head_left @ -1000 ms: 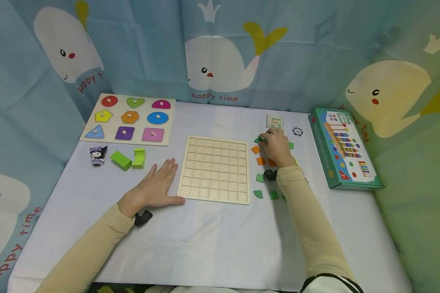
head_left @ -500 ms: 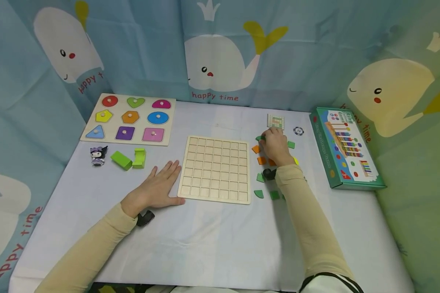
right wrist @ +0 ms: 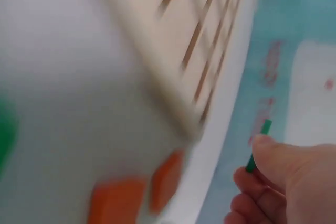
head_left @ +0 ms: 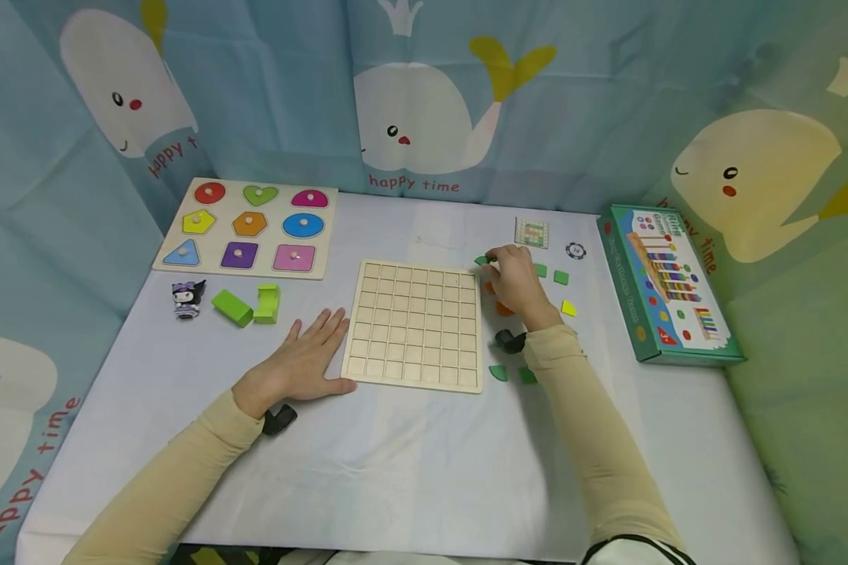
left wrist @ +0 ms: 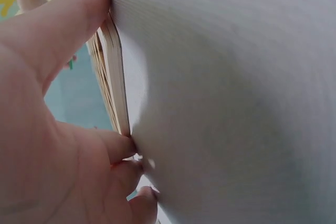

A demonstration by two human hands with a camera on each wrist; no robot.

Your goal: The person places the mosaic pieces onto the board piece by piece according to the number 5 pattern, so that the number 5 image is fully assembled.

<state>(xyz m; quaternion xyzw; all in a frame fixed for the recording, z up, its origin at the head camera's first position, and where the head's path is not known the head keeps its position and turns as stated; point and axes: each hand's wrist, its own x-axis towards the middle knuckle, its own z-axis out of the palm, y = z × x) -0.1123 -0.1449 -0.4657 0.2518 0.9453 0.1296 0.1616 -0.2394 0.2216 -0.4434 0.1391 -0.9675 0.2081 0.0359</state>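
Note:
My right hand [head_left: 519,284] pinches a small green piece [right wrist: 266,126] between thumb and fingers, just off the far right corner of a wooden grid board [head_left: 413,326]. In the right wrist view the piece is seen edge-on. Spread flat on the table, my left hand [head_left: 300,361] has its thumb and fingertips against the board's left side; in the left wrist view the board edge [left wrist: 118,77] shows between thumb and fingers. Orange pieces [right wrist: 118,200] lie under and beside my right hand, partly hidden by it in the head view. The visible grid cells hold no pieces.
Green pieces [head_left: 561,277] and a yellow piece [head_left: 568,308] lie right of the board. Behind them are a pattern card [head_left: 531,232], a round chip [head_left: 575,251] and a green box [head_left: 667,286]. At left stand a shape puzzle [head_left: 247,227], a figurine [head_left: 187,300] and lime blocks [head_left: 233,308].
My right hand has lifted the green piece and moved left toward the board, uncovering green and yellow pieces behind it. My left hand slid slightly right against the board, then stayed still.

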